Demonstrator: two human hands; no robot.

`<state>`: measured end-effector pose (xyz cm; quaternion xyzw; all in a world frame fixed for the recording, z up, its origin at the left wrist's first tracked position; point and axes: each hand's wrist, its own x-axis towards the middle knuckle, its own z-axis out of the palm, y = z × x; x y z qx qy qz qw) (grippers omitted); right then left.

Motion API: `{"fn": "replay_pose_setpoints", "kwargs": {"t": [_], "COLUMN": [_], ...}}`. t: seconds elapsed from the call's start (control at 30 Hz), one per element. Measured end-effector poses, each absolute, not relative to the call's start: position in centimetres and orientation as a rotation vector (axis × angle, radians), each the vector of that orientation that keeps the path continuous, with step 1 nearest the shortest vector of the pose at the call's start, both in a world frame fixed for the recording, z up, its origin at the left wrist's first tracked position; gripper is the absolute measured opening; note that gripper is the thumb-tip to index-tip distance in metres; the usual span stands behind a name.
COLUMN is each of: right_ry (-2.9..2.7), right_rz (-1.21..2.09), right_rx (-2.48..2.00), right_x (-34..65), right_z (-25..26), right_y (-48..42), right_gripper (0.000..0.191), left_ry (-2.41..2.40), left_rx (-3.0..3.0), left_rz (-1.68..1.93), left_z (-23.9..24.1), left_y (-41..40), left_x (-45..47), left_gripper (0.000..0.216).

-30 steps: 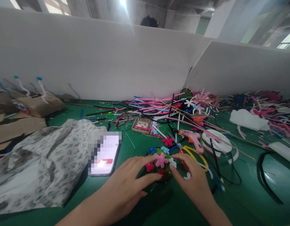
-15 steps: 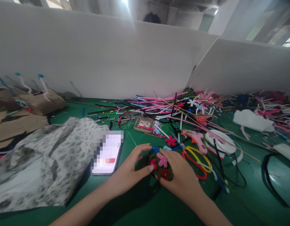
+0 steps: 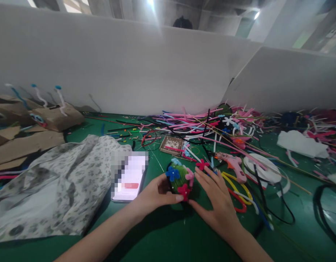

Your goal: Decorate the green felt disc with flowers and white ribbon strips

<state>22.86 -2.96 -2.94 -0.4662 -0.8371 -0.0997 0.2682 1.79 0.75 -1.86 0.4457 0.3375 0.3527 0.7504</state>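
Note:
A round green pipe-cleaner ball (image 3: 179, 184) stands on the green table, set with blue, light blue, pink and red fuzzy flowers. My left hand (image 3: 159, 194) grips its left side, the thumb along the front near a red flower. Just to the right, my right hand (image 3: 215, 196) is open with fingers spread, its thumb close to the ball's lower right edge; I cannot tell whether it touches. A loose red flower (image 3: 202, 165) lies by my right fingertips. Behind that hand are scissors with red and yellow handles (image 3: 240, 198) and a pink glue gun (image 3: 233, 165).
A lit phone (image 3: 129, 178) and a patterned cloth (image 3: 61, 185) lie to the left, before cardboard pieces (image 3: 54, 118). Pipe cleaners (image 3: 181, 122) pile up against the white partition (image 3: 115, 65). A small wooden box (image 3: 172, 145) and a white disc (image 3: 262, 168) sit nearer.
The flowered ball has turned, bringing its green side and blue flower into view. My right hand has come away from it to the right; my left hand still holds it.

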Motion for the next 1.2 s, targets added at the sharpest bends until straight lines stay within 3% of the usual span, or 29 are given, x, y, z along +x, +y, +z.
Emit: {"fn": "replay_pose_setpoints", "kwargs": {"t": [0.23, 0.4, 0.5, 0.8, 1.0, 1.2], "right_ry": [-2.093, -1.414, -1.086, -0.916, -0.769, -0.744], "right_rz": [0.050, 0.905, 1.281, 1.453, 1.930, 1.826], "right_rx": [-1.331, -1.430, -1.367, -1.214, -0.905, -0.795], "right_x": [23.5, 23.8, 23.2, 21.5, 20.5, 22.6], "right_z": [-2.9, -1.6, 0.0, 0.8, 1.0, 1.0], "right_y": [-3.9, -5.1, -4.9, -3.4, -2.8, -2.0], "right_gripper": [0.069, 0.042, 0.037, 0.040, 0.058, 0.064], "left_ry": [0.764, 0.681, 0.579, 0.534, 0.519, 0.548], "left_rx": [0.876, 0.600, 0.597, 0.664, 0.680, 0.688], "left_rz": [0.913, 0.955, 0.925, 0.867, 0.848, 0.874], "left_z": [-1.7, -1.8, -2.2, -2.1, -2.3, -2.5], "left_y": [0.3, 0.6, 0.6, 0.2, 0.4, 0.2], "left_x": [1.8, 0.6, 0.1, -0.1, 0.0, -0.3], "left_gripper": [0.041, 0.041, 0.052, 0.059, 0.063, 0.051]}}
